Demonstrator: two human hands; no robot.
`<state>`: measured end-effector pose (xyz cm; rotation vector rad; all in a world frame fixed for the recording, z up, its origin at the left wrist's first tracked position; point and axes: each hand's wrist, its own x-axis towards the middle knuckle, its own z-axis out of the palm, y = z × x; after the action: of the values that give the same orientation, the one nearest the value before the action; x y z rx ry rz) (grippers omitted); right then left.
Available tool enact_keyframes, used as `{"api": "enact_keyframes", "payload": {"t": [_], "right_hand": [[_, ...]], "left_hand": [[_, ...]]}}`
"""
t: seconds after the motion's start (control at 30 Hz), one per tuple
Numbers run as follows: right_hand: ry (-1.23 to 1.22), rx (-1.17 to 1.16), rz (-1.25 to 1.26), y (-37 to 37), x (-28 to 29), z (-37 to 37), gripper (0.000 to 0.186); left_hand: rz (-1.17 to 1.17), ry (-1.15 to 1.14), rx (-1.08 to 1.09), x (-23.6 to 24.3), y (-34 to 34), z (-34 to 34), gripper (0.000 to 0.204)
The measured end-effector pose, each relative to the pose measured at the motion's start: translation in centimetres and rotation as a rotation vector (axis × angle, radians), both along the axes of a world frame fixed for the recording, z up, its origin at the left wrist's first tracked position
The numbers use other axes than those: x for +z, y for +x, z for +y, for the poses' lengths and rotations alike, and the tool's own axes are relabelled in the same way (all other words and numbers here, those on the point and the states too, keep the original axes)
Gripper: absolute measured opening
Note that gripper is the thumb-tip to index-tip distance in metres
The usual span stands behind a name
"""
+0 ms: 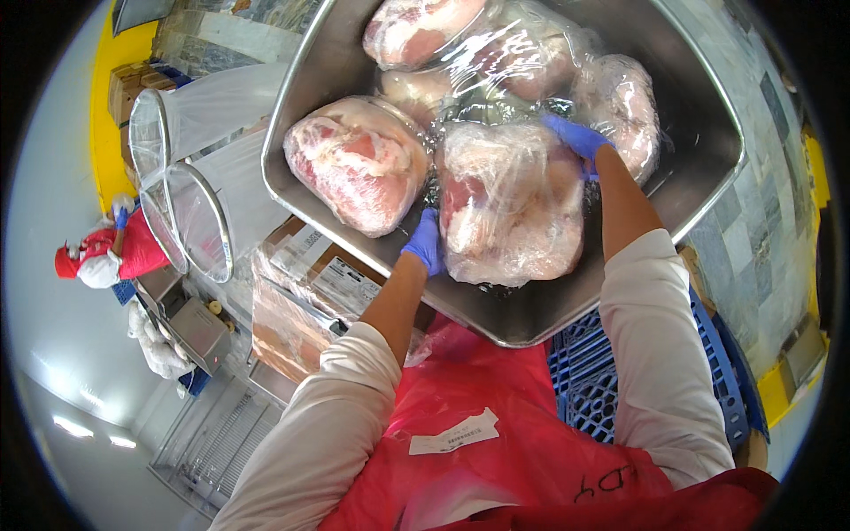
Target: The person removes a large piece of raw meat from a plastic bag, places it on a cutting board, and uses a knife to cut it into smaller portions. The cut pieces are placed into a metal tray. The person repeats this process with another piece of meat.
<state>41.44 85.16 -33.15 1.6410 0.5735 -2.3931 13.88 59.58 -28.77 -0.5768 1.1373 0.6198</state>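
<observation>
A large piece of meat wrapped in clear plastic point(509, 208) lies in the near part of a steel tub point(285, 93) that holds water. My left hand point(425, 241), in a blue glove, grips the near left side of this piece; its fingertips are partly hidden. My right hand point(580, 142), gloved in blue too, closes on the far right corner, some of its fingers out of sight behind the plastic. To the left sits another wrapped piece of meat point(359, 164). A further wrapped piece point(624, 111) rests at the right, with more toward the far side.
A plastic-wrapped cardboard box point(297, 310) stands left of the tub, near hoops holding clear plastic bags point(208, 217). Blue plastic pallets point(584, 380) are below at the right. Far left, a person in a red apron point(133, 246) works at another station.
</observation>
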Motion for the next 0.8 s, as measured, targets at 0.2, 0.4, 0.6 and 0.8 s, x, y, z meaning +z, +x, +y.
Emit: {"api": "enact_keyframes", "payload": {"t": [0.2,0.4,0.6,0.8], "right_hand": [[0.16,0.013,-0.198,0.9,-3.9,-0.7,0.063],[0.043,-0.259,0.096,0.4,0.8,-2.6,0.061],[0.294,-0.276,0.119,4.9,3.9,-5.4,0.076],[0.296,-0.393,0.088,0.5,18.4,-9.5,0.075]], "left_hand": [[0.144,-0.002,0.092,2.8,2.0,0.5,0.063],[0.231,0.048,0.228,3.7,2.8,-1.3,0.068],[0.663,0.003,-0.256,14.6,1.7,0.4,0.091],[0.79,0.218,-0.127,22.2,-0.9,-4.8,0.086]]}}
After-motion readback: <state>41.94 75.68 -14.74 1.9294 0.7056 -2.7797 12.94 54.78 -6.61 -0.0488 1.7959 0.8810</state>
